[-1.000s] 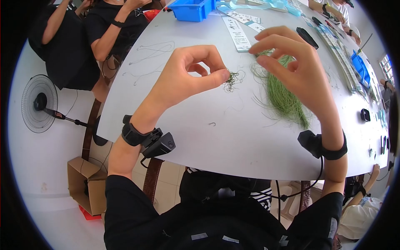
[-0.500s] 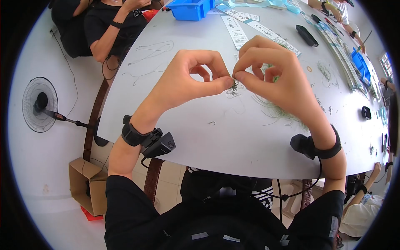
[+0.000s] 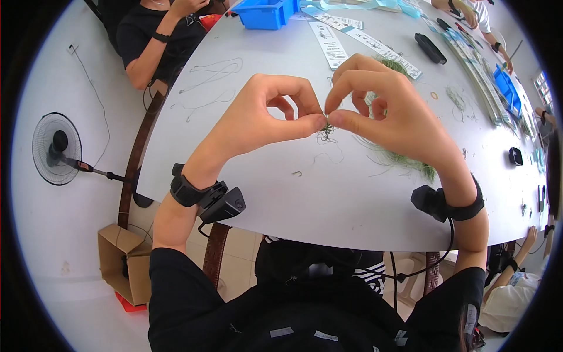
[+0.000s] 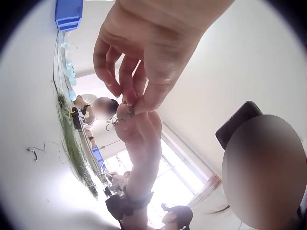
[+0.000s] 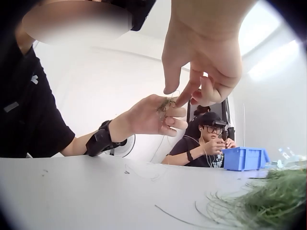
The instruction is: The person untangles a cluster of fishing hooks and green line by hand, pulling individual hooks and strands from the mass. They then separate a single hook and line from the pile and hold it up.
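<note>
Between its thumb and forefinger my left hand [image 3: 264, 117] pinches a small dark green tangle of wiry loops and fine thread [image 3: 326, 132], held over the white table. My right hand [image 3: 396, 97] meets it there, its thumb and forefinger at the top of the tangle. Seen from the right wrist, the tangle [image 5: 165, 105] lies against the left fingers, with a thin strand by the right fingertips. Curved, hook-like wires [image 4: 111, 125] stick out in the left wrist view. A bundle of green strands [image 3: 404, 161] lies partly hidden under my right hand. One loose hook [image 3: 297, 173] rests nearer me.
Toward the back stand a blue bin [image 3: 267, 14] and printed paper strips [image 3: 329, 47], with a black case [image 3: 431, 48] to their right. Thin lines [image 3: 211, 69] lie at left. Another person [image 5: 196, 148] sits across the table. A black cable hangs from my right wrist.
My right hand has come left from above the green bundle until its fingertips meet the tangle. The left hand has stayed nearly still, keeping its pinch.
</note>
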### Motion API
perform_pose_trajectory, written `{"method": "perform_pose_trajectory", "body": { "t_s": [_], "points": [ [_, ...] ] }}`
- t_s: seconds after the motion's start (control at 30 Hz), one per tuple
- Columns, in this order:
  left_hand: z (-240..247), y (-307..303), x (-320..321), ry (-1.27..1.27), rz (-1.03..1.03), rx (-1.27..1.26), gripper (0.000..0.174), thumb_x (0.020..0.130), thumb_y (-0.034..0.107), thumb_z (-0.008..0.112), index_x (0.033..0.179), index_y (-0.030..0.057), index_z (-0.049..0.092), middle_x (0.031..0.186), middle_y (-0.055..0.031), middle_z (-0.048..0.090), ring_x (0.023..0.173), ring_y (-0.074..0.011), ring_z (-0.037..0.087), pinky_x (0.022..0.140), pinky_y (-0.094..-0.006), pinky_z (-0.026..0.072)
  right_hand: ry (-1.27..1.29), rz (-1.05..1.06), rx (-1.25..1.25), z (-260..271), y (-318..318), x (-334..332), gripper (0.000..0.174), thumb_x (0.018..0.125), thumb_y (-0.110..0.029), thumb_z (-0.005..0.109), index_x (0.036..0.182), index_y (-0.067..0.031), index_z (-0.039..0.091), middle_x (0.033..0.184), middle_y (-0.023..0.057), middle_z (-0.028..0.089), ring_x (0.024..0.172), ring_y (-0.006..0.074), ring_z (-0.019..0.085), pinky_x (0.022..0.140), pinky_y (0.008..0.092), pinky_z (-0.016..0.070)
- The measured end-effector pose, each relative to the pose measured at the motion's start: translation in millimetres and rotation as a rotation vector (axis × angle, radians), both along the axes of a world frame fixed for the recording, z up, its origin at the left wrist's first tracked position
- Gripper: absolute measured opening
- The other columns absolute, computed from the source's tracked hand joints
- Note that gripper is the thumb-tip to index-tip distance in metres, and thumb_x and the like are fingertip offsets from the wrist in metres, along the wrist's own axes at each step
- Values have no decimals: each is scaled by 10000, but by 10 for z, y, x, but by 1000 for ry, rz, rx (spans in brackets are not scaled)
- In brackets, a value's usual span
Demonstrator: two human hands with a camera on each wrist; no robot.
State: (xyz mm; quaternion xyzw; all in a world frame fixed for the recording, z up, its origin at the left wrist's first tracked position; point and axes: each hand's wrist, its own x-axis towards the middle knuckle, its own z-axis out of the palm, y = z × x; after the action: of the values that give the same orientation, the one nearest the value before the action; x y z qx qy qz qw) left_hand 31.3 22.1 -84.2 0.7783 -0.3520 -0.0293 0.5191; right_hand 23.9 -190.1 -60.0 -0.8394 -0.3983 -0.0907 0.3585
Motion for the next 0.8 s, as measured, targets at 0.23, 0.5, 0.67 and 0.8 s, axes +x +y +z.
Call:
{"method": "perform_pose_trajectory", "body": {
  "t_s": [0.23,0.5,0.67,0.8],
  "points": [
    [-2,-4,-6,7,4,0,116,738,166,675,721,54,650,672,15,626,639,-62,558,592,-216,414,136,-20,175,-40,-20,76,120,819,-147,576,811,-28,569,795,41,606,608,109,480,554,244,405],
    [6,-8,-20,20,-7,26,107,738,151,670,719,48,648,670,10,624,639,-62,557,588,-218,417,492,-77,354,74,-31,26,179,902,-211,498,854,-41,530,739,26,588,606,67,464,538,216,386],
    [1,1,-15,7,1,25,104,736,147,672,718,48,646,664,12,620,635,-62,554,583,-217,416,360,-175,145,-18,-62,75,320,869,-336,553,855,-18,594,651,39,549,595,97,484,528,255,395],
    [-4,-4,-20,26,-1,3,102,734,146,674,715,51,644,657,14,616,629,-60,552,583,-217,416,488,-166,-66,26,-56,24,405,798,-392,618,747,10,642,626,39,549,599,117,503,541,266,400]
  ]
}}
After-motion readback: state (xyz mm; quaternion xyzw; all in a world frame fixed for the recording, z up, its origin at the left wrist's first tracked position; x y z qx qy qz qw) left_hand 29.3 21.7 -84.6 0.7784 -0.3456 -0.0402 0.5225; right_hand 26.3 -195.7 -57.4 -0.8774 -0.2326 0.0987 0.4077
